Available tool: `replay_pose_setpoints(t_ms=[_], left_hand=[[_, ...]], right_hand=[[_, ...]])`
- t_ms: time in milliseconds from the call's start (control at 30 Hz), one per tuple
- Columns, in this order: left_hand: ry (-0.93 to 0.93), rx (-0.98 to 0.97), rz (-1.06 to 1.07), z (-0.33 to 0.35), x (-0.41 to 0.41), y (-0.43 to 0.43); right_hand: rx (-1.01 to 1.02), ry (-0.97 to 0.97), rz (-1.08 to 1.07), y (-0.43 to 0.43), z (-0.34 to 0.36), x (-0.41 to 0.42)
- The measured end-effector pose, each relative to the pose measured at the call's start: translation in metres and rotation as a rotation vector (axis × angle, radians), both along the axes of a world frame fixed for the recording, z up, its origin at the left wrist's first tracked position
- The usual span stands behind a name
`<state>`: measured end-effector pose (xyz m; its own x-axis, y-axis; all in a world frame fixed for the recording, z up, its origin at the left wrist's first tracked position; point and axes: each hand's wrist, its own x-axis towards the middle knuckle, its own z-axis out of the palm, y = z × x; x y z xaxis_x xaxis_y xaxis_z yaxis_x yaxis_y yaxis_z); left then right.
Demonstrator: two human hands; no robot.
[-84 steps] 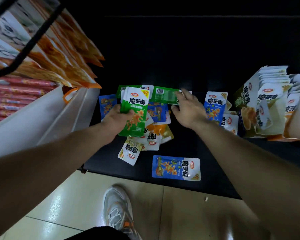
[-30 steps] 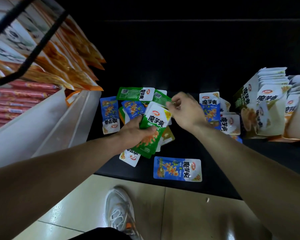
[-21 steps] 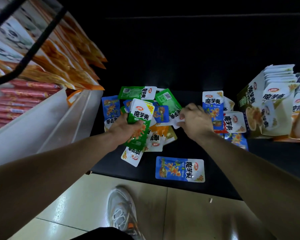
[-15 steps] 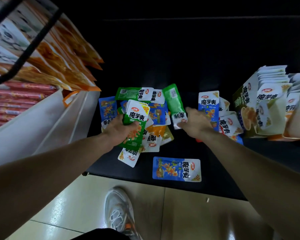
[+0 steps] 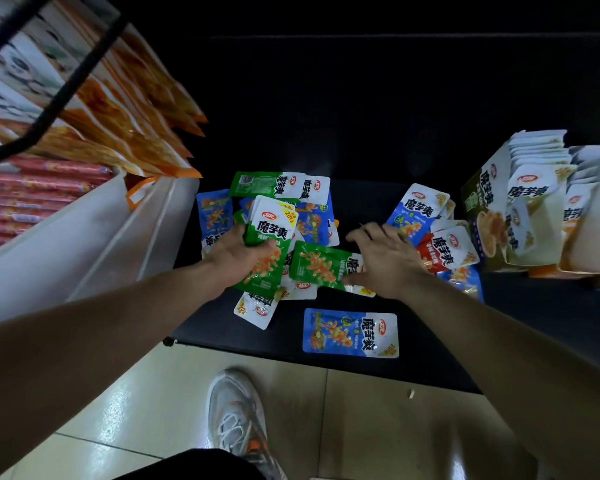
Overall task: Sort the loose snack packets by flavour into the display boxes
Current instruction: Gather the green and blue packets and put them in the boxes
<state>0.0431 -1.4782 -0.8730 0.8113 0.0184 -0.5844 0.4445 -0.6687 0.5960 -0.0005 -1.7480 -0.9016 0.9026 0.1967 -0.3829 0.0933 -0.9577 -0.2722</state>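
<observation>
Loose snack packets lie in a heap on a black shelf (image 5: 413,362): blue ones, a red one (image 5: 429,255), a green one (image 5: 266,183) at the back. One blue packet (image 5: 350,332) lies alone near the front edge. My left hand (image 5: 237,255) grips a stack of green packets (image 5: 270,242), held upright. My right hand (image 5: 385,258) holds another green packet (image 5: 321,265) sideways, its thumb below it, just right of the stack. At the right stand an olive display box (image 5: 482,206) and an orange display box (image 5: 589,237), both filled with white-topped packets.
A white shelf bin (image 5: 94,244) runs along the left, with red sausages (image 5: 32,192) and orange snack bags (image 5: 125,126) above it. Below the shelf edge is a tiled floor with my shoe (image 5: 238,414).
My right hand took a green packet from the back of the heap and brought it down beside the stack. My left hand kept its stack and shifted slightly.
</observation>
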Motion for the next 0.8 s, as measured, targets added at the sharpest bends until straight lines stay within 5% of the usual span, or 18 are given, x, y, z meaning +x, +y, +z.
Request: replay_pose_setpoints(t_ms=[167, 367, 600, 800], left_hand=[[0.002, 0.003, -0.006, 0.002, -0.002, -0.002], [-0.021, 0.014, -0.065, 0.009, -0.001, -0.01], [-0.022, -0.007, -0.278, 0.053, -0.007, -0.03], [0.018, -0.056, -0.449, 0.138, -0.041, -0.078]], right_hand=[[0.006, 0.004, 0.021, 0.015, 0.002, 0.006], [0.441, 0.105, -0.115, -0.008, 0.042, 0.002], [0.353, 0.27, 0.047, -0.026, 0.12, 0.008], [0.447, 0.074, -0.17, -0.04, 0.19, -0.011]])
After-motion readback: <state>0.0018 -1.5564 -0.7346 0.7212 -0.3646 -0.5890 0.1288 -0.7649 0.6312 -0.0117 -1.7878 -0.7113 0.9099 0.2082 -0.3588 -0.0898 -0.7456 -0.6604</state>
